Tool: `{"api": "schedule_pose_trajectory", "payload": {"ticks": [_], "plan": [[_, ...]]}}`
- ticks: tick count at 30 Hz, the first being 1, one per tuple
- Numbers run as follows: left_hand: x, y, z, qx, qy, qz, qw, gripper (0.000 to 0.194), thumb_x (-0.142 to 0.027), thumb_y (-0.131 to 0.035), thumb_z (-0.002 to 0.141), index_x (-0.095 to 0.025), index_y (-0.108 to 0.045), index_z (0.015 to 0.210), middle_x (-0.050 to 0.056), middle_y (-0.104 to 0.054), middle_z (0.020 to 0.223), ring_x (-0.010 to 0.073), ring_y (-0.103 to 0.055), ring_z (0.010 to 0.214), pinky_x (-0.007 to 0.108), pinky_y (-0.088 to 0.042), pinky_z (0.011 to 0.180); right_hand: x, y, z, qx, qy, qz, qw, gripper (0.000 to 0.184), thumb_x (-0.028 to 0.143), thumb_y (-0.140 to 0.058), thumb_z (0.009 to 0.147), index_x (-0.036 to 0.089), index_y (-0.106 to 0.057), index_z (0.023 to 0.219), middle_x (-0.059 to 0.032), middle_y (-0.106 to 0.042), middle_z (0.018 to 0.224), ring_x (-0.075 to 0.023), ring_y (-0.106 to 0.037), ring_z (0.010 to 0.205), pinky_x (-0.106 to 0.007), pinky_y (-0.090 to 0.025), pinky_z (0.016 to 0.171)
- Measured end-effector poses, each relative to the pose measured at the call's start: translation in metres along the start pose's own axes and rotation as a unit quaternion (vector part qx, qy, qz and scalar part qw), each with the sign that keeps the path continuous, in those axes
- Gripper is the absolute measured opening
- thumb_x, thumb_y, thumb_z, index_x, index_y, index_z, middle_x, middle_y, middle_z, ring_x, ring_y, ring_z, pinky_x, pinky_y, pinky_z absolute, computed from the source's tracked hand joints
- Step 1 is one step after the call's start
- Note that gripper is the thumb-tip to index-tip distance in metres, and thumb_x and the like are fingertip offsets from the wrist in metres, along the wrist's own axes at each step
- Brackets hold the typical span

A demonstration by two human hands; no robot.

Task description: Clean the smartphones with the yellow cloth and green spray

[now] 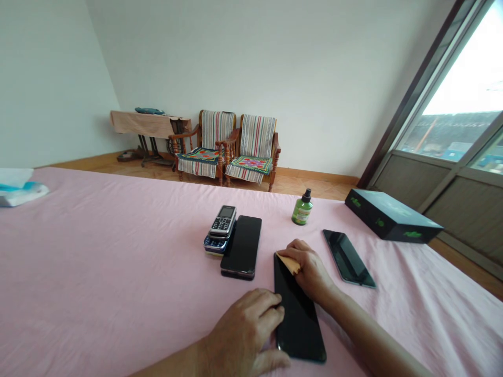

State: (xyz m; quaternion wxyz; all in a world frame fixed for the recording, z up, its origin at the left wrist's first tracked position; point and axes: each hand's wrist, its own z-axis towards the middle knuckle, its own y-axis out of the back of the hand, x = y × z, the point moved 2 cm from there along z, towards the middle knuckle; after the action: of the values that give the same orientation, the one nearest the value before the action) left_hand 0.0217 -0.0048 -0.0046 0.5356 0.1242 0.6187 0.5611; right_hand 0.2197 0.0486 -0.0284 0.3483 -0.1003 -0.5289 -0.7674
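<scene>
A black smartphone (296,319) lies face up on the pink sheet in front of me. My left hand (251,330) holds it by its left side, fingers curled at the edge and thumb near the lower corner. Pressed on the top end of the screen, my right hand (308,264) is closed on a small tan cloth (290,263), partly hidden under the fingers. Left of it, a dark smartphone (242,243) rests on top of another one. Beside that stack, a silver keypad phone (223,220) sits on a blue keypad phone (215,244).
Another dark smartphone (349,256) lies right of my right hand. A green spray bottle (302,209) stands beyond, and a black box (393,214) sits at the right. A tissue pack (23,193) is far left. Two chairs (251,152) stand by the wall.
</scene>
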Motion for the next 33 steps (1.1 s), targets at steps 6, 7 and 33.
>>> {"api": "schedule_pose_trajectory", "payload": {"ticks": [6, 7, 33], "plan": [[-0.001, 0.001, 0.001, 0.003, 0.019, -0.028, 0.999, 0.055, -0.038, -0.079, 0.075, -0.016, -0.062, 0.123, 0.012, -0.061, 0.126, 0.0281, -0.055, 0.117, 0.039, -0.044, 0.103, 0.021, 0.004, -0.024, 0.042, 0.011, 0.047, 0.998, 0.044, -0.006, -0.050, 0.072, 0.020, -0.072, 0.101, -0.0071, -0.058, 0.090, -0.0195, -0.055, 0.085, -0.030, -0.045, 0.072], [-0.001, 0.001, 0.001, 0.004, 0.027, -0.035, 0.999, 0.055, -0.037, -0.080, 0.074, -0.016, -0.062, 0.121, 0.011, -0.060, 0.126, 0.0277, -0.055, 0.116, 0.038, -0.044, 0.103, 0.025, 0.005, -0.030, 0.049, 0.008, 0.053, 0.997, 0.042, -0.005, -0.051, 0.074, 0.020, -0.072, 0.100, -0.0070, -0.058, 0.090, -0.0194, -0.055, 0.085, -0.030, -0.045, 0.071], [0.004, 0.002, 0.004, -0.005, 0.067, -0.074, 0.995, 0.064, -0.040, -0.086, 0.064, -0.015, -0.063, 0.119, 0.014, -0.059, 0.127, 0.0299, -0.053, 0.119, 0.043, -0.043, 0.104, 0.008, 0.019, -0.037, 0.003, 0.006, 0.039, 0.999, 0.038, 0.001, -0.053, 0.078, 0.022, -0.072, 0.103, -0.0065, -0.060, 0.088, -0.0198, -0.058, 0.083, -0.031, -0.046, 0.072]]}}
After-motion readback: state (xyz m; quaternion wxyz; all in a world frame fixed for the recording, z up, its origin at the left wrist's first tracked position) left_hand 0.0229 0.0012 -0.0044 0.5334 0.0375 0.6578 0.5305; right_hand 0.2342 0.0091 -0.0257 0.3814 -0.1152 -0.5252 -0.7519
